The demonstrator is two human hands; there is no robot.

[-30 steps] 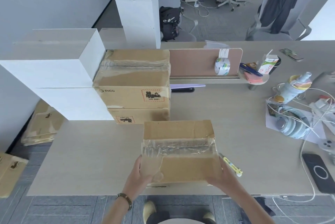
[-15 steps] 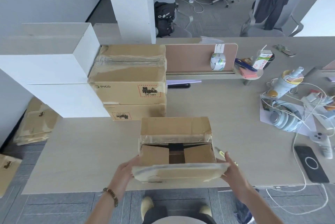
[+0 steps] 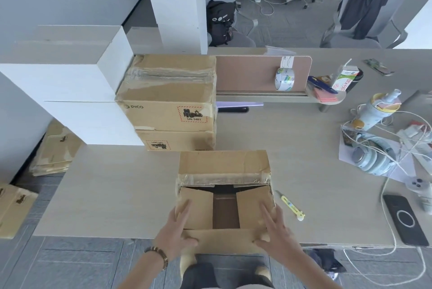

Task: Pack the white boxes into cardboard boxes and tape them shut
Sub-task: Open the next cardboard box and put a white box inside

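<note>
Now both hands rest flat on the inner flaps of the cardboard box (image 3: pixel 224 172), fingers straight. Left hand (image 3: pixel 177 230) and right hand (image 3: pixel 273 230) lie apart.

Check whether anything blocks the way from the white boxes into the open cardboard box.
The two inner flaps lie across the open cardboard box, under the left hand and right hand. White boxes sit far left.
</note>
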